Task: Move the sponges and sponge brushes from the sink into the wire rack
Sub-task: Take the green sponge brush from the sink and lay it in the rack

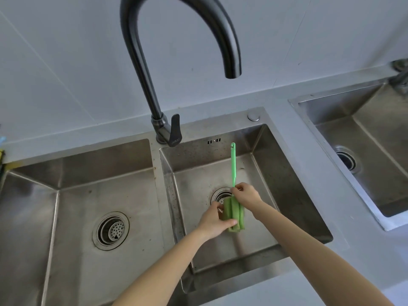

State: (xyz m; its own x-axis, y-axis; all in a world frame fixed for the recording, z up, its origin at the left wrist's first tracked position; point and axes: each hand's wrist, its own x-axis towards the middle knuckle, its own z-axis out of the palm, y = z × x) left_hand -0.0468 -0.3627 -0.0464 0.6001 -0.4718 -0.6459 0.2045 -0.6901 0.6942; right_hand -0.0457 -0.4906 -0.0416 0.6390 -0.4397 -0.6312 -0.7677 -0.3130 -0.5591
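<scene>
A green sponge brush (233, 168) with a long thin handle and a thick green sponge head (234, 212) is held low inside the right basin of the steel double sink (273, 186). My left hand (213, 220) grips the sponge head from the left, thumb across its lower end. My right hand (246, 195) pinches the handle just above the head. The handle points away from me toward the sink's back wall. No wire rack shows in this view.
A tall black gooseneck faucet (163, 127) stands behind the divider, its spout over the right basin. The left basin (88, 195) has a strainer drain (111, 230). Another steel sink (364, 140) lies at the right. Yellow and blue items (1, 151) peek in at the far left edge.
</scene>
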